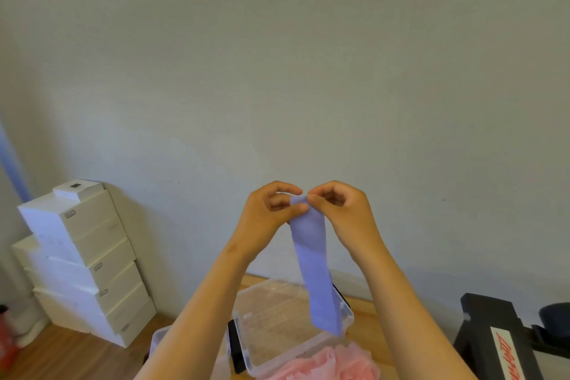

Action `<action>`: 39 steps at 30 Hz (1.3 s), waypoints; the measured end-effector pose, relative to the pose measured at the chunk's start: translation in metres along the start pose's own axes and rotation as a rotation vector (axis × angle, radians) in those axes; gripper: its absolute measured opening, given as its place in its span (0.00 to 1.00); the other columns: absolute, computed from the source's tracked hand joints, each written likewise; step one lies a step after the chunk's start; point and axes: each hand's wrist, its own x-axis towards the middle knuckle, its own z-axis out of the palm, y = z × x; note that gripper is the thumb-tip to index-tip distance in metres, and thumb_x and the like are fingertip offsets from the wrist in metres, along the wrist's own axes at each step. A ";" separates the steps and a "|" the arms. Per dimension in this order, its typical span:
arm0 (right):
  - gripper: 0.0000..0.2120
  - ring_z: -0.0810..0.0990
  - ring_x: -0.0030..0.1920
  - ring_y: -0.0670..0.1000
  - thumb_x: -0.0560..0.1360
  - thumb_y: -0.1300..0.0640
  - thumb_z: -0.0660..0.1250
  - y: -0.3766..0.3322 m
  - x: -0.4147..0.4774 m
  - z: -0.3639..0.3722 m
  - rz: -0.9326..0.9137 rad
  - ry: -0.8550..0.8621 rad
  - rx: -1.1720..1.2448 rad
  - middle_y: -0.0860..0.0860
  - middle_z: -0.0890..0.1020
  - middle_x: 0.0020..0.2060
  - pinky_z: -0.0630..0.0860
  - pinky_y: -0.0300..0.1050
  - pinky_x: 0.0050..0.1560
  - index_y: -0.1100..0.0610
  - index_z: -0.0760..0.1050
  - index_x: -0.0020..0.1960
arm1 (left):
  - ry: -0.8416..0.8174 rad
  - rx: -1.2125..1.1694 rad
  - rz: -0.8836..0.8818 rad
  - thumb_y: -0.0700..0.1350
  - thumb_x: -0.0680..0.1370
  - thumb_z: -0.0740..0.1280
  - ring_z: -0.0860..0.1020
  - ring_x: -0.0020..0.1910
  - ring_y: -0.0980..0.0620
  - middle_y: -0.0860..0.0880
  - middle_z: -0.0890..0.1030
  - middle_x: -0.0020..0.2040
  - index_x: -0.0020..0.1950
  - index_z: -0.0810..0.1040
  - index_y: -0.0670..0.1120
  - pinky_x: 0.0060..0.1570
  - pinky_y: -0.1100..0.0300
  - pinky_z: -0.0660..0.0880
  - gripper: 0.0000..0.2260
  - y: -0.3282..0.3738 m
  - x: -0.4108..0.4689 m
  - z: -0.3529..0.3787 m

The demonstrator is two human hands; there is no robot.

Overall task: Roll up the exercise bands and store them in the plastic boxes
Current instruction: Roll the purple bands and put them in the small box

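A light purple exercise band [317,274] hangs straight down in front of me. My left hand [268,216] and my right hand [342,213] both pinch its top end between thumb and fingertips, close together at chest height. The band's lower end dangles over a clear plastic box [347,310] that stands open on the wooden surface below. A bunch of pink band material [333,364] lies at the box's near edge. Part of a second clear box [159,338] shows to the left, mostly hidden by my left forearm.
A stack of white cardboard boxes [83,259] stands against the wall at the left. A black piece of exercise equipment [496,336] with a red-lettered label sits at the right. A red object [6,339] is at the far left edge. The plain wall fills the upper view.
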 end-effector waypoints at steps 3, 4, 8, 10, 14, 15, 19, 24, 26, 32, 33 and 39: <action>0.05 0.80 0.39 0.46 0.72 0.64 0.70 -0.002 0.003 -0.002 -0.015 0.041 0.008 0.49 0.83 0.37 0.77 0.35 0.42 0.56 0.80 0.40 | 0.095 -0.077 -0.008 0.34 0.75 0.71 0.82 0.35 0.52 0.45 0.84 0.36 0.46 0.81 0.38 0.38 0.61 0.78 0.02 -0.002 0.002 0.000; 0.05 0.81 0.40 0.45 0.72 0.64 0.71 -0.002 0.003 -0.003 -0.012 0.045 0.016 0.48 0.83 0.37 0.77 0.35 0.43 0.55 0.81 0.41 | 0.105 -0.089 -0.005 0.33 0.75 0.70 0.82 0.35 0.52 0.46 0.84 0.36 0.45 0.81 0.37 0.38 0.62 0.78 0.01 -0.001 0.002 0.002; 0.03 0.83 0.44 0.48 0.73 0.61 0.71 0.002 0.004 -0.011 0.065 -0.021 0.053 0.49 0.85 0.40 0.80 0.44 0.48 0.54 0.81 0.43 | 0.108 -0.112 0.005 0.34 0.75 0.71 0.83 0.37 0.51 0.43 0.85 0.38 0.44 0.81 0.37 0.40 0.61 0.79 0.00 0.005 0.006 0.008; 0.02 0.83 0.44 0.53 0.73 0.61 0.71 0.003 0.003 -0.015 0.097 -0.059 0.067 0.55 0.85 0.40 0.81 0.49 0.48 0.57 0.81 0.42 | 0.105 -0.107 0.013 0.34 0.74 0.72 0.83 0.38 0.50 0.44 0.85 0.37 0.42 0.82 0.39 0.40 0.61 0.79 0.02 0.007 0.006 0.009; 0.03 0.83 0.39 0.49 0.73 0.62 0.71 0.002 0.004 -0.016 0.086 -0.044 0.073 0.56 0.84 0.38 0.81 0.43 0.42 0.61 0.80 0.41 | 0.099 -0.105 0.015 0.35 0.73 0.73 0.84 0.38 0.50 0.45 0.85 0.36 0.41 0.82 0.41 0.39 0.63 0.78 0.03 0.010 0.007 0.007; 0.03 0.83 0.39 0.49 0.73 0.62 0.71 0.001 0.004 -0.016 0.090 -0.053 0.079 0.56 0.84 0.38 0.80 0.41 0.40 0.62 0.80 0.42 | 0.100 -0.102 0.015 0.35 0.73 0.73 0.84 0.38 0.50 0.44 0.85 0.36 0.41 0.82 0.41 0.39 0.63 0.78 0.03 0.011 0.007 0.006; 0.08 0.83 0.38 0.51 0.73 0.63 0.71 0.003 0.005 -0.017 0.136 -0.096 0.117 0.60 0.83 0.37 0.78 0.39 0.39 0.69 0.77 0.44 | 0.124 -0.102 0.019 0.35 0.73 0.73 0.84 0.38 0.49 0.43 0.85 0.37 0.41 0.82 0.41 0.40 0.63 0.79 0.03 0.013 0.010 0.001; 0.08 0.82 0.41 0.57 0.73 0.64 0.71 0.001 0.009 -0.016 0.108 -0.059 0.087 0.66 0.82 0.41 0.78 0.39 0.39 0.69 0.76 0.45 | 0.066 -0.099 -0.011 0.35 0.73 0.73 0.85 0.41 0.47 0.43 0.86 0.40 0.47 0.82 0.40 0.44 0.61 0.80 0.04 0.012 0.009 -0.008; 0.08 0.84 0.44 0.58 0.73 0.63 0.70 -0.001 0.010 -0.016 0.104 -0.065 0.092 0.65 0.83 0.42 0.79 0.39 0.40 0.69 0.77 0.46 | 0.053 -0.093 -0.018 0.34 0.73 0.72 0.84 0.38 0.49 0.45 0.85 0.37 0.44 0.82 0.40 0.41 0.62 0.79 0.03 0.013 0.008 -0.007; 0.07 0.84 0.43 0.58 0.74 0.62 0.70 -0.007 0.010 -0.022 0.097 -0.106 0.063 0.63 0.83 0.40 0.81 0.45 0.41 0.67 0.76 0.44 | 0.022 -0.045 -0.002 0.34 0.73 0.73 0.82 0.35 0.50 0.45 0.84 0.34 0.41 0.82 0.40 0.38 0.62 0.78 0.02 0.018 0.010 -0.008; 0.06 0.84 0.42 0.58 0.74 0.63 0.70 -0.008 0.010 -0.023 0.099 -0.115 0.061 0.63 0.83 0.40 0.81 0.45 0.41 0.65 0.76 0.43 | 0.014 -0.038 0.002 0.34 0.73 0.73 0.82 0.35 0.50 0.45 0.84 0.34 0.41 0.82 0.40 0.38 0.62 0.78 0.02 0.019 0.010 -0.008; 0.04 0.82 0.38 0.52 0.73 0.64 0.71 -0.015 0.010 -0.026 0.089 -0.118 0.061 0.61 0.82 0.37 0.79 0.41 0.38 0.62 0.77 0.40 | 0.008 -0.023 0.018 0.35 0.72 0.73 0.81 0.34 0.51 0.45 0.83 0.34 0.40 0.82 0.40 0.38 0.63 0.77 0.03 0.021 0.009 -0.007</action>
